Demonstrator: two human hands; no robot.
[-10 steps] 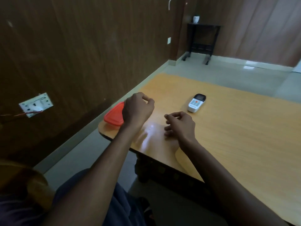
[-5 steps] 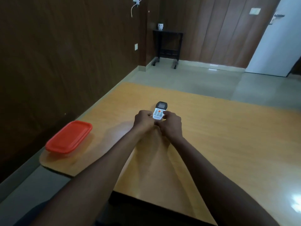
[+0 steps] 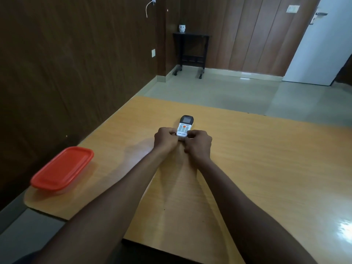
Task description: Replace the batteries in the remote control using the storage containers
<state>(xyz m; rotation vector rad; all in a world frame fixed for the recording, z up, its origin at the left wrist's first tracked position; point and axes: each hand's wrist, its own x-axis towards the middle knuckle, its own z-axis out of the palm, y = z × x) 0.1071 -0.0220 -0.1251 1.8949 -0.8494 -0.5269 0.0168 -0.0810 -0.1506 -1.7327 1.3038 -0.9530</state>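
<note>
Right in the middle of the wooden table [image 3: 266,168], a white remote control [image 3: 184,126] was held at its near end by both hands. It lay button side up, with its dark screen end pointed away from the person. The left hand [image 3: 165,140] was curled on the left side of the remote control, and the right hand [image 3: 198,144] was curled on its right side, so the near end was pinched between them. Both bare arms were stretched out over the table toward the remote control.

Well to the left of the remote control and nearer the person, a red storage container [image 3: 62,168] was set by the table's near left corner. Its red lid was on. What was inside could not be seen.

The table top was light orange wood, smooth and shiny, and a bright spot of light was seen far to the right of the remote control, near the person. Beyond the remote control, a pale tiled floor [image 3: 219,92] was seen. Dark brown wooden walls [image 3: 66,63] were seen to the left of the remote control and behind it. Far behind the remote control, a small black side table [image 3: 191,48] was stood by the wall, and a little white cup [image 3: 182,28] was placed on it. A white door [image 3: 320,46] was seen far off to the right.
</note>
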